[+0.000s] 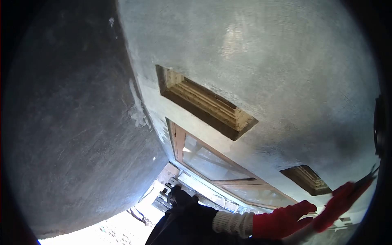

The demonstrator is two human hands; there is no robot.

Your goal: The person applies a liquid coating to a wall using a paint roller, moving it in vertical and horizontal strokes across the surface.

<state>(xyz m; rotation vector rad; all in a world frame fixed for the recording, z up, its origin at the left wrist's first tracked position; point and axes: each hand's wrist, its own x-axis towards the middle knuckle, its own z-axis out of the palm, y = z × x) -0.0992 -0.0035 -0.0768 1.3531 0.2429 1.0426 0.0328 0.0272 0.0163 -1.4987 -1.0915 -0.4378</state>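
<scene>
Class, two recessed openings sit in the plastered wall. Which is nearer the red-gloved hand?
The smaller recess, low right, just above the red-gloved hand; the larger recess sits higher, farther left.

Mostly I'm just looking at a grey plastered wall (261, 61), pretty smooth and a bit shiny. There's a stepped rectangular niche (206, 102) set into it, and a smaller one (307, 179) further right. Below those sits a wooden-framed window (212, 163). On the left a darker, rougher wall (69, 122) meets it at the corner.
</scene>
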